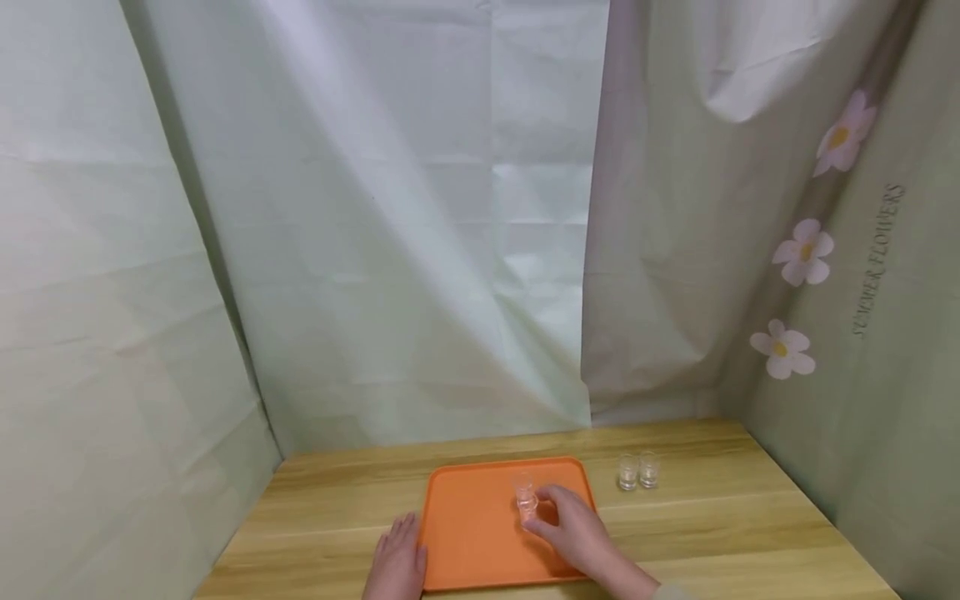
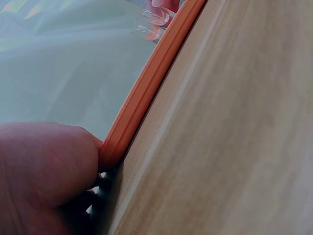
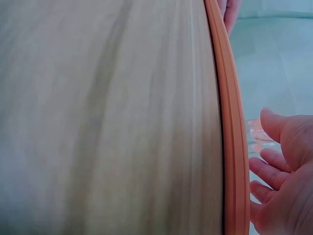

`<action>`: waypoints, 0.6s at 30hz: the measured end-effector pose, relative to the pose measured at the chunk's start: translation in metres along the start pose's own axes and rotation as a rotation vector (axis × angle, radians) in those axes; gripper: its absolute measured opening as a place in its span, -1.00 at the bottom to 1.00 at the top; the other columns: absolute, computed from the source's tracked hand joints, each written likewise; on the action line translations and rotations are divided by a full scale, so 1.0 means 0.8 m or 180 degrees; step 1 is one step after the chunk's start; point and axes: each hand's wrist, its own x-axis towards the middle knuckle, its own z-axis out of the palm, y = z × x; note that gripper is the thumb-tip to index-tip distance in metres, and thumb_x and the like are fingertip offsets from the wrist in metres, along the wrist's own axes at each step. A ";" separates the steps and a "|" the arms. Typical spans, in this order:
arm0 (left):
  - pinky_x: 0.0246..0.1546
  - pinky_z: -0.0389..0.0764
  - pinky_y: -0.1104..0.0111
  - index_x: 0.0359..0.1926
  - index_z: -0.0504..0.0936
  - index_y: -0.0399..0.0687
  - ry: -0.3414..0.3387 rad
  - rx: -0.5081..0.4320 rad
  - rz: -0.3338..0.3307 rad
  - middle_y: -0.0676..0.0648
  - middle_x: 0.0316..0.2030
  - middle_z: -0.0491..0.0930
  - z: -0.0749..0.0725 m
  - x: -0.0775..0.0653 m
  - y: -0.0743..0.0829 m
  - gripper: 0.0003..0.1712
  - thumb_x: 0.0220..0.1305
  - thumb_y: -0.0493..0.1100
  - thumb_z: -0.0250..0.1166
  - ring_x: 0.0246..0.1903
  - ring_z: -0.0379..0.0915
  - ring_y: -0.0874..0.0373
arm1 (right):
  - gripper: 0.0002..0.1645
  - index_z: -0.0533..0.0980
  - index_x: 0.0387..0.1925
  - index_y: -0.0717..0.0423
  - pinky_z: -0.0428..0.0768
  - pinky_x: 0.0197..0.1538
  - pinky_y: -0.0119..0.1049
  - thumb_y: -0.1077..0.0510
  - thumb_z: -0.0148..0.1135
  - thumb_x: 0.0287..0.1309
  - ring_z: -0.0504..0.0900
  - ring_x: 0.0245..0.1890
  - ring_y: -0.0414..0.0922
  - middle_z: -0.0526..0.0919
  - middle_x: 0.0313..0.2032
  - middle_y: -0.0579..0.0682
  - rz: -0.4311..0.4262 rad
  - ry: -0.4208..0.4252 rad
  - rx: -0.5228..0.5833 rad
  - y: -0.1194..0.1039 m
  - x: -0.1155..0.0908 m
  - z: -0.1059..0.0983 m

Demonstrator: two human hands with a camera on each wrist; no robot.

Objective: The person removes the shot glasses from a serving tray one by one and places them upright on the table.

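Observation:
A shallow orange tray lies on the table. My left hand rests flat by its left edge, the thumb side against the rim. Over the right half of the tray, my right hand holds a small clear shot glass between thumb and fingertips. Just behind it stands another clear shot glass. Low in the right wrist view, the tray rim partly hides the fingers, and the thumb covers part of the glass.
Two more clear shot glasses, the left one and the right one, stand side by side on the wooden table, right of the tray. Pale green curtains enclose the table at the back and sides.

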 end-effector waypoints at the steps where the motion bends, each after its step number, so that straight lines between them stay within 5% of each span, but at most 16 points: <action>1: 0.31 0.43 -0.46 0.25 0.60 -0.59 -0.0046 -0.0005 -0.0012 -0.55 0.25 0.61 -0.002 0.000 0.001 -0.48 0.33 -0.38 0.41 0.31 0.48 -0.58 | -0.45 0.67 0.11 0.12 0.67 0.23 0.23 -0.07 0.66 0.24 0.71 0.16 0.19 0.77 0.06 0.05 -0.0001 0.0006 0.0010 -0.001 0.000 0.001; 7: 0.29 0.43 -0.46 0.24 0.61 -0.58 0.0093 -0.0023 0.0003 -0.53 0.23 0.62 0.005 -0.001 -0.002 -0.50 0.34 -0.39 0.40 0.29 0.49 -0.57 | -0.55 0.69 0.03 0.02 0.69 0.17 0.14 -0.06 0.66 0.24 0.72 0.12 0.11 0.77 0.00 -0.06 0.0022 0.0048 -0.0066 -0.003 0.002 0.005; 14: 0.38 0.38 -0.45 0.29 0.57 -0.60 -0.0093 -0.0040 -0.0078 -0.56 0.28 0.58 -0.006 -0.001 0.005 -0.50 0.41 -0.38 0.36 0.33 0.45 -0.58 | -0.63 0.69 -0.03 -0.04 0.70 0.11 0.08 -0.07 0.65 0.26 0.73 0.07 0.05 0.77 -0.03 -0.11 0.0079 -0.0003 -0.0119 -0.002 0.004 0.008; 18: 0.33 0.42 -0.42 0.25 0.61 -0.55 0.0081 -0.0022 -0.0063 -0.53 0.25 0.61 0.003 -0.003 0.001 -0.53 0.39 -0.38 0.37 0.29 0.50 -0.57 | -0.63 0.68 -0.06 -0.05 0.70 0.01 -0.02 -0.10 0.64 0.27 0.71 -0.01 -0.03 0.75 -0.07 -0.15 0.0088 -0.0024 -0.0143 -0.003 0.005 0.009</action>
